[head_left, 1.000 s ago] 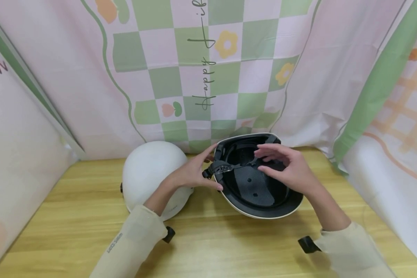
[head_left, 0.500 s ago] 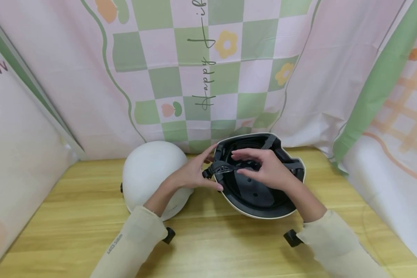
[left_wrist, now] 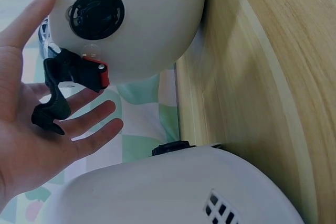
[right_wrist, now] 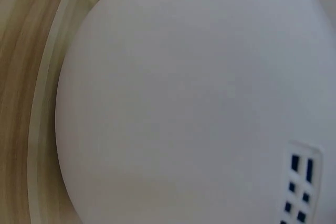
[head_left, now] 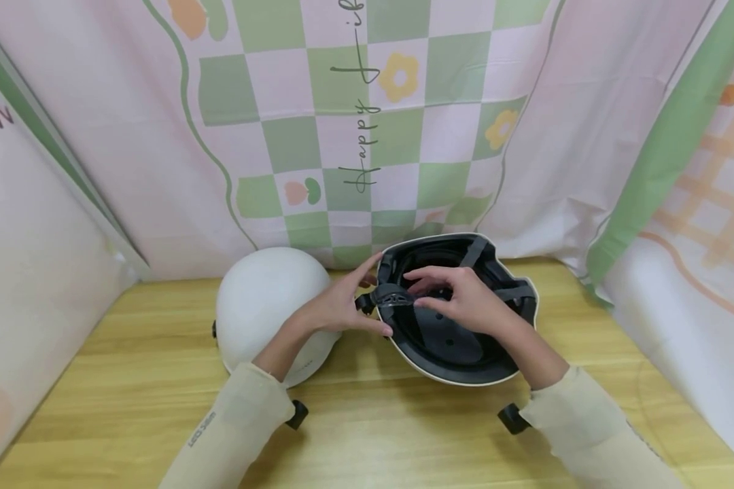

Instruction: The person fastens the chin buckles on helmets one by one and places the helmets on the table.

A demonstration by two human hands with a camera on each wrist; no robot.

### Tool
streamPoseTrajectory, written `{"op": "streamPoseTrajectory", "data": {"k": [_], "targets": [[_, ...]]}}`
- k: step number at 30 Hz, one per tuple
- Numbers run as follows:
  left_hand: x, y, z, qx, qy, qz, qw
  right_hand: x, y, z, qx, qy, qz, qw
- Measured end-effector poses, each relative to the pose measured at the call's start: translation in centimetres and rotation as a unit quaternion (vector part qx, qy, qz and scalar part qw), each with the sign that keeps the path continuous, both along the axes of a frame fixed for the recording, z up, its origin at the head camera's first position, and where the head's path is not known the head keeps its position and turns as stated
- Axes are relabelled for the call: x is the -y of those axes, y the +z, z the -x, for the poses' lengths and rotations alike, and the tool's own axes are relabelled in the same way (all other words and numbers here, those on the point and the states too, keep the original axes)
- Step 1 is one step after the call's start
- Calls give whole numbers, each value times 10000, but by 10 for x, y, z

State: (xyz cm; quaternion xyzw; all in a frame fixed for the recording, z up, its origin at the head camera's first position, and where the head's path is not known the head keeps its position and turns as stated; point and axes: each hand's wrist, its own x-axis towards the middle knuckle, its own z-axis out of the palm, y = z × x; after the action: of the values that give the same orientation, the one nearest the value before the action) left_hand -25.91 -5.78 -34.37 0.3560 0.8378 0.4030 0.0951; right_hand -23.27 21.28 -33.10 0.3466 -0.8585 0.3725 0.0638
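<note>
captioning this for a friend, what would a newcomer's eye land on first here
Probably the upturned helmet on the wooden table, its black inside showing, with the left hand at its edge and the right hand over its opening. Next, the second white helmet, dome up, to the person's left. In the left wrist view, a red piece stands out beside a black strap.

You have a yellowish wood-grain table (head_left: pixel 391 435) across the lower part of the head view. On it, left of the frame's centre, you see a white helmet (head_left: pixel 269 305) sitting dome up; near it, right of centre, lies a second helmet (head_left: pixel 443 339), overturned, its black inside showing.
</note>
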Motion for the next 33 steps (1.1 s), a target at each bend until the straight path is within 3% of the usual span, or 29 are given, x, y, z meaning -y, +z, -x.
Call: {"op": "streamPoseTrajectory", "data": {"k": [17,27,33], "targets": [[1,0,-1,136,-46,-116,9998,-17,3,-6,-127,-171,834,9963],[1,2,-2,232,-32,-135,9996,-24,3,-8,510,-124,1709,9839],[2,2,-2,292,-29,-137,9995,-25,3,-7,634,11,1952,9787]]}}
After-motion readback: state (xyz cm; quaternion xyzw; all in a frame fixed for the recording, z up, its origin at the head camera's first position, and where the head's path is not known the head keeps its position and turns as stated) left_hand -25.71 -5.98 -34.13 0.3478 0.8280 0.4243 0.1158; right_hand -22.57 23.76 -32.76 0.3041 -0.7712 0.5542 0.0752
